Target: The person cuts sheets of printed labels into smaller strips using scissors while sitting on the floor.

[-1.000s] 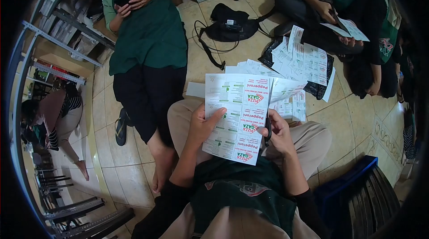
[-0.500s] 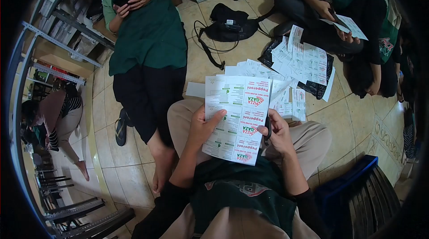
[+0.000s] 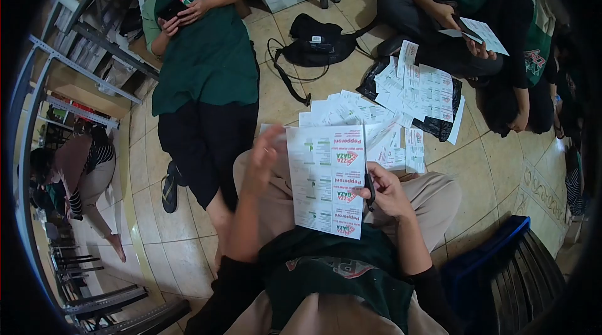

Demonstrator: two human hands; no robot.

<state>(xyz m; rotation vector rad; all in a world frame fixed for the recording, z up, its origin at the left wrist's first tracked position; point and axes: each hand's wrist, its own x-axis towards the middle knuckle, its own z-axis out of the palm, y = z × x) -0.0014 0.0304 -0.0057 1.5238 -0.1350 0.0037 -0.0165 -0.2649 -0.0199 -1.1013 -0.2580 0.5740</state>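
A printed sheet of pizza labels [image 3: 320, 178], with rows reading Pepperoni and Pizza Gaza, lies over my lap. Along its right edge my right hand [image 3: 389, 194] is closed around black-handled scissors [image 3: 369, 186]; the blades are mostly hidden against the paper. My left hand [image 3: 266, 150] is off the sheet, just left of its upper corner. It is smeared by motion, but its fingers look stretched out with nothing in them. Beyond the sheet, a heap of printed labels and paper strips [image 3: 345, 109] covers the tiles, partly on a black plastic bag [image 3: 456, 94].
One person [image 3: 207, 65] sits at the front left holding a phone. Another person [image 3: 476, 47] at the upper right holds scissors and paper. A black waist bag [image 3: 320, 43] lies on the floor. A blue-edged black crate [image 3: 501, 272] stands at my right, a metal rack [image 3: 81, 72] at left.
My left hand has let go of the sheet's left side and moved up and left. The sheet has shifted slightly downward. My right hand keeps the scissors at its right edge.
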